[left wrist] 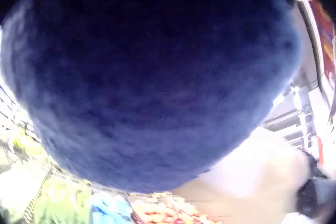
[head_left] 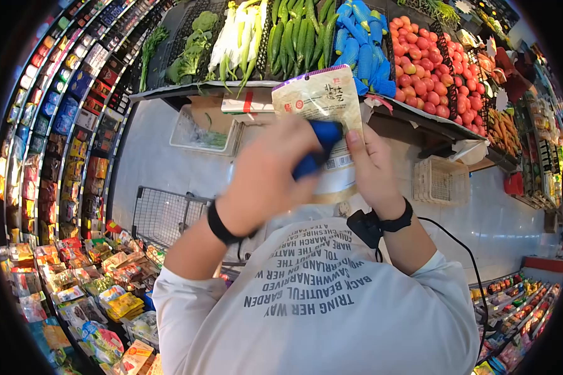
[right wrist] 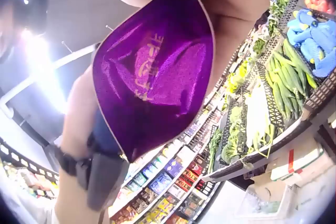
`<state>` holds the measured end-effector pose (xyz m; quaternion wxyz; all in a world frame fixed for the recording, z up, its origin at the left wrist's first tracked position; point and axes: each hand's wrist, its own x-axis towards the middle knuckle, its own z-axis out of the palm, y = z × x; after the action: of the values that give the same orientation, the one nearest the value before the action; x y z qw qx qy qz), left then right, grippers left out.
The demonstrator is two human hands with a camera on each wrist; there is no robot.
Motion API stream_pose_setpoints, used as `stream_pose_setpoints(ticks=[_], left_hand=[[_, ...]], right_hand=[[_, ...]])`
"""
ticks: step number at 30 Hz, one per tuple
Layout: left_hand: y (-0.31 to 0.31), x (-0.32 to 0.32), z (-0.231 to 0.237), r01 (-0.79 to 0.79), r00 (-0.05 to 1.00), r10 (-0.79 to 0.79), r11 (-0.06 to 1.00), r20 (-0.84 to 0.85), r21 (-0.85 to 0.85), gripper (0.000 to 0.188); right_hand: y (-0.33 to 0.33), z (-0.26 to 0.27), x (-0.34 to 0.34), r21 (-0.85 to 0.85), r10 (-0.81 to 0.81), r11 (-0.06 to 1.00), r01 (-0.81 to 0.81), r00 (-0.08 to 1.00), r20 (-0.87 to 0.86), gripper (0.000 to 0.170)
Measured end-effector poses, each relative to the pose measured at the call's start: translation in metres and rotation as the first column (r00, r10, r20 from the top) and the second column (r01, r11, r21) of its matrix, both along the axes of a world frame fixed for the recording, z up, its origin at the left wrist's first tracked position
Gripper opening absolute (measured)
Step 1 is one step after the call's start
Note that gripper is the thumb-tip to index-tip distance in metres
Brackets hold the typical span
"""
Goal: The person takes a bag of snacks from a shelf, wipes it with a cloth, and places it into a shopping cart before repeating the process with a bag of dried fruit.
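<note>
A beige printed packet stands upright in front of the chest; its purple underside shows in the right wrist view. My right hand pinches the packet's right edge, thumb on the printed face. My left hand, blurred, has its fingers round a blue object over the packet's middle. That object, dark blue and soft-looking, fills most of the left wrist view and hides the left fingers there. Whether it touches the packet I cannot tell.
Ahead is a produce stand with cucumbers, blue-netted items and tomatoes. A white crate and a beige basket are below it. A wire cart stands at left, beside shelves of packaged goods.
</note>
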<state>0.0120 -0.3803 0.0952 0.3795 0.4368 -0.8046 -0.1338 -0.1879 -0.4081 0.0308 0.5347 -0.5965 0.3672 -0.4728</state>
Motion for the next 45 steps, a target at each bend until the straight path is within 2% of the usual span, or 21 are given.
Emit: stream_pose_setpoints(ticks=[1,3,5,7,9,12,17,21,23,25,27,29,31,33,34,35,37,39,41,43,45], left_hand=[[0.014,-0.008,-0.003,0.082,0.996,-0.083,0.996,0.028,0.027,0.025],[0.034,-0.02,-0.001,0.152,0.986,-0.161,0.968,0.03,0.201,0.026],[0.014,-0.006,-0.005,0.09,0.994,-0.092,0.995,0.066,0.038,0.025],[-0.016,0.009,-0.01,-0.097,0.991,0.088,0.991,-0.096,-0.092,0.023],[-0.014,0.012,-0.013,-0.141,0.986,0.141,0.99,-0.089,0.0,0.026],[0.022,-0.014,-0.024,0.026,0.999,-0.026,1.0,-0.022,-0.005,0.025],[0.019,-0.006,-0.014,-0.029,0.998,0.029,1.0,-0.048,-0.001,0.028],[0.026,-0.02,-0.015,0.147,0.985,-0.154,0.984,0.073,0.103,0.026],[0.012,-0.006,-0.019,0.014,1.0,-0.013,1.0,-0.015,0.024,0.025],[-0.002,0.005,-0.013,-0.138,0.983,0.135,0.99,-0.121,-0.019,0.024],[0.009,-0.002,-0.027,-0.04,0.995,0.039,0.999,-0.094,-0.014,0.025],[0.035,-0.021,-0.031,0.068,0.997,-0.063,0.984,-0.036,0.167,0.027],[0.029,-0.017,-0.036,0.078,0.993,-0.061,0.982,-0.099,0.173,0.026],[0.002,0.003,-0.039,-0.109,0.985,0.106,0.994,-0.134,-0.02,0.024],[-0.007,0.009,-0.037,-0.197,0.954,0.187,0.98,-0.236,-0.019,0.027],[-0.011,0.015,-0.032,-0.246,0.951,0.237,0.969,-0.197,-0.025,0.028],[0.001,-0.002,-0.038,-0.12,0.97,0.101,0.99,-0.222,-0.074,0.027],[0.025,-0.024,-0.037,0.071,0.98,-0.049,0.992,-0.195,0.106,0.026],[0.023,-0.026,-0.036,0.052,0.98,-0.031,0.993,-0.196,0.104,0.027],[-0.005,-0.009,-0.032,-0.068,0.978,0.059,0.997,-0.2,-0.04,0.027],[-0.028,0.004,-0.021,-0.24,0.948,0.203,0.963,-0.247,-0.127,0.024]], right_hand=[[-0.003,0.0,0.0,-0.004,-0.01,1.0,0.01,1.0,0.003,0.037],[-0.007,-0.002,0.001,0.078,-0.073,0.995,0.055,0.964,0.256,0.037],[-0.007,-0.004,-0.002,0.041,-0.083,0.996,0.075,0.973,0.216,0.037],[0.002,0.0,-0.001,0.042,-0.045,0.998,0.039,0.986,0.159,0.037],[0.004,0.0,-0.003,0.063,-0.043,0.997,0.033,0.986,0.159,0.036],[-0.003,-0.006,-0.009,-0.019,-0.044,0.999,0.045,0.999,0.016,0.035],[-0.013,-0.015,0.0,-0.042,-0.181,0.981,0.19,0.97,0.165,0.035],[-0.012,-0.009,0.015,0.094,-0.115,0.992,0.089,0.94,0.321,0.035],[-0.013,-0.012,0.017,-0.02,-0.138,0.989,0.148,0.959,0.247,0.035],[-0.009,-0.016,0.011,0.074,-0.072,0.996,0.059,0.979,0.191,0.036],[-0.01,-0.017,0.012,0.016,-0.084,0.996,0.083,0.988,0.128,0.035],[-0.016,-0.011,0.009,0.026,-0.086,0.996,0.083,0.983,0.16,0.035],[-0.018,-0.008,0.009,0.044,-0.087,0.996,0.08,0.978,0.192,0.034],[-0.014,-0.009,0.01,-0.003,-0.116,0.993,0.119,0.977,0.176,0.035],[-0.013,-0.01,0.01,-0.028,-0.134,0.99,0.14,0.976,0.17,0.036],[-0.013,-0.01,0.01,-0.03,-0.133,0.99,0.14,0.976,0.17,0.036],[-0.014,-0.008,0.01,-0.057,-0.09,0.994,0.095,0.992,0.087,0.036],[-0.015,-0.002,0.01,-0.053,-0.071,0.996,0.077,0.993,0.097,0.035],[-0.014,0.004,0.008,-0.044,-0.055,0.997,0.06,0.993,0.109,0.034],[-0.005,0.006,0.002,-0.259,-0.119,0.964,0.056,0.964,-0.237,0.031],[0.006,0.006,0.004,-0.29,-0.109,0.956,0.031,0.961,-0.255,0.027]])
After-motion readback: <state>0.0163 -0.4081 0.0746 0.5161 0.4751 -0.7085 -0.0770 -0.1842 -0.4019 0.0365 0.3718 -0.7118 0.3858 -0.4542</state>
